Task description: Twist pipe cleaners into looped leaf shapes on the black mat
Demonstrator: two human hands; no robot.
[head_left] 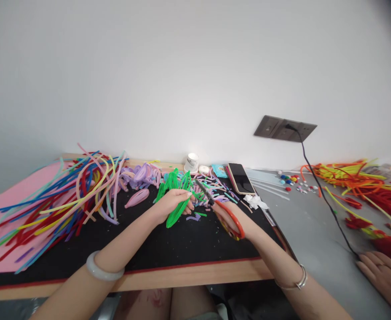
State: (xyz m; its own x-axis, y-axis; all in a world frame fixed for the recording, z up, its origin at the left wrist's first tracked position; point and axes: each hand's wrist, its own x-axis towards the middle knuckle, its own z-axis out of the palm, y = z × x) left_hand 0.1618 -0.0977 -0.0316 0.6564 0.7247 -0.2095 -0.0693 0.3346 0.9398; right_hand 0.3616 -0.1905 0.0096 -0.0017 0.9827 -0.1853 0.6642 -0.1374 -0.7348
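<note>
Two bare forearms reach over a black mat (188, 246); the left hand (172, 202) pinches looped green stems (174, 217) above it; the right hand (227, 215) grips one pair of orange-handled scissors (236, 223), blades angled toward them; beyond lie one phone (241, 178) and, near the wall (182, 89), one white cup (191, 163), its contents unclear.

From where I stand, I can't read a word, brand or number anywhere. The small white cup (191, 163) by the wall carries some faint grey print, too small to make out. The light-blue packet (219, 171) near it has paler marks on its face, and they are just as hard to tell from here.
</note>
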